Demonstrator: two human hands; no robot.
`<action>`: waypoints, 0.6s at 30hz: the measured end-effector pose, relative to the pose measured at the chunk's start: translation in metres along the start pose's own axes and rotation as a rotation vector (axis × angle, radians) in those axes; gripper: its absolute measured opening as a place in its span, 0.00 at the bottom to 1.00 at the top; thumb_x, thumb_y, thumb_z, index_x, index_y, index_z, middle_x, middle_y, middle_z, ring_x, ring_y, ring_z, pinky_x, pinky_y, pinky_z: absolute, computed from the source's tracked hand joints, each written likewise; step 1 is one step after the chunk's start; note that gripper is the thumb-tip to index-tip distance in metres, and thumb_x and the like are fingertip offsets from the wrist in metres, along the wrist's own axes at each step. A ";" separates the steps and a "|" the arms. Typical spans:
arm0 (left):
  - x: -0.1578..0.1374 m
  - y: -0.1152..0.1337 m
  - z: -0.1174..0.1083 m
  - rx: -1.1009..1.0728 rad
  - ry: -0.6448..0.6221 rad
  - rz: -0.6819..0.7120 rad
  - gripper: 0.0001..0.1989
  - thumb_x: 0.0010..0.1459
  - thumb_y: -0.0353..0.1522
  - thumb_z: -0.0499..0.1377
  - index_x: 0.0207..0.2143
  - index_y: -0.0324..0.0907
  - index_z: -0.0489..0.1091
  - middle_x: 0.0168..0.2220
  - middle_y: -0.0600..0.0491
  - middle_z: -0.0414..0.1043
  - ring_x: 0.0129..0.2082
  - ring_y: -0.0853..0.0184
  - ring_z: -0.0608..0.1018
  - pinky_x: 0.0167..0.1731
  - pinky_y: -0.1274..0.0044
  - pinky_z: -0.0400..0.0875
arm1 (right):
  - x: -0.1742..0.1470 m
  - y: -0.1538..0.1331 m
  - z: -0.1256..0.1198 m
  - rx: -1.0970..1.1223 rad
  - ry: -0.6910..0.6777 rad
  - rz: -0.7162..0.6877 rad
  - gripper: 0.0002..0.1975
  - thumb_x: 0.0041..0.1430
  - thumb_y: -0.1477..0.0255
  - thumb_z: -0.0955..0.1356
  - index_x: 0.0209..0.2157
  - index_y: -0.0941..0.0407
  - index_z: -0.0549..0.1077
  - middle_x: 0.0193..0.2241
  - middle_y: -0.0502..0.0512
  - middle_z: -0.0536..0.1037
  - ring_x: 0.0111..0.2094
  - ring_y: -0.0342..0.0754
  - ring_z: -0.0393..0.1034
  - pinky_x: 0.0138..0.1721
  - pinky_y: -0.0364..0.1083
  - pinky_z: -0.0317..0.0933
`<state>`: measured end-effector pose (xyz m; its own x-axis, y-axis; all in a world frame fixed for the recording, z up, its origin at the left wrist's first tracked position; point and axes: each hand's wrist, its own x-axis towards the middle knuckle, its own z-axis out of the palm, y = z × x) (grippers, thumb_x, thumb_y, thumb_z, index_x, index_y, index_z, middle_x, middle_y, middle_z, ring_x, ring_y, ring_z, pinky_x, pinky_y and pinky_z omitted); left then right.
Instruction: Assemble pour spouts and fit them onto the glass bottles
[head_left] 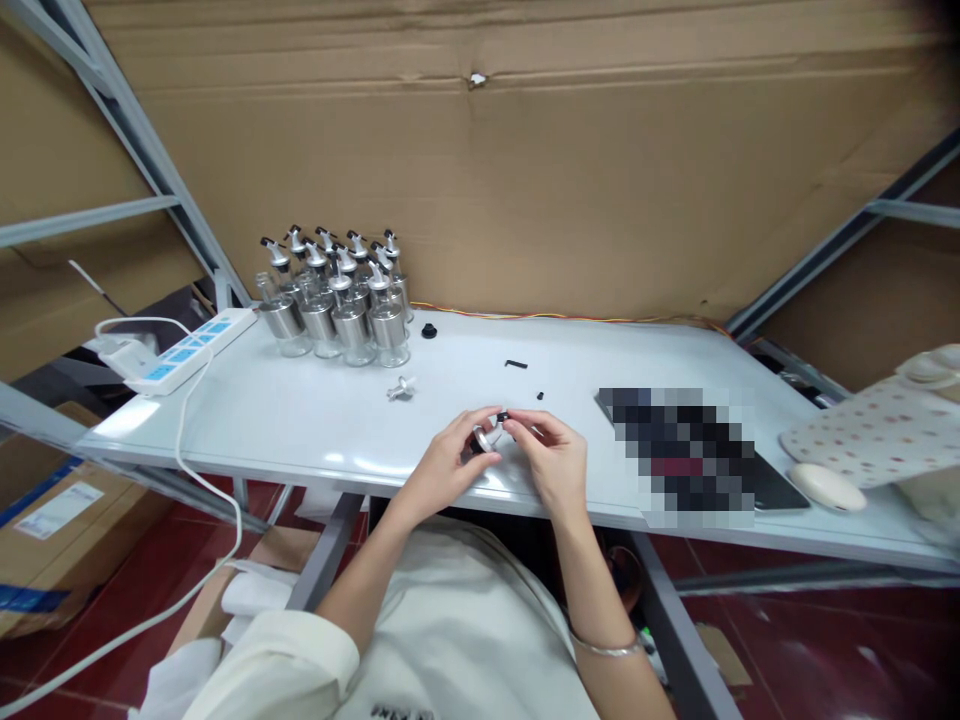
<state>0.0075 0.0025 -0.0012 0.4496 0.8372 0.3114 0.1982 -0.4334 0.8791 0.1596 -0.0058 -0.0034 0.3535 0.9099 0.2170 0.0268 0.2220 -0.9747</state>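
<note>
Between my hands, just over the table's front edge, is a silver pour spout (489,437) with a black tip. My left hand (452,462) grips the spout's round base. Thumb and fingers of my right hand (551,452) pinch the small black cap (503,416) at the spout's tip. Beyond them on the table lie a loose silver and clear spout piece (401,389), a black stopper ring (428,331), a flat black strip (516,364) and a tiny black part (540,396).
Several glass bottles with steel sleeves and spouts (360,315) stand at the back left. A white power strip (191,350) with a cable sits at the left end. On the right are a blurred dark flat device (772,485), a white oval object (828,487) and a dotted bag (877,425).
</note>
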 end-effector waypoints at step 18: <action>0.003 -0.005 0.003 -0.414 0.161 -0.187 0.28 0.50 0.32 0.64 0.54 0.40 0.65 0.42 0.51 0.66 0.34 0.73 0.75 0.38 0.81 0.70 | -0.004 0.005 -0.001 -0.104 -0.227 -0.224 0.13 0.51 0.70 0.71 0.41 0.54 0.78 0.34 0.54 0.76 0.31 0.45 0.70 0.35 0.46 0.67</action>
<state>0.0105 0.0056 -0.0057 0.2922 0.9433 0.1572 -0.1155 -0.1284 0.9850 0.1590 -0.0087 -0.0088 0.1114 0.8998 0.4218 0.1796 0.3993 -0.8991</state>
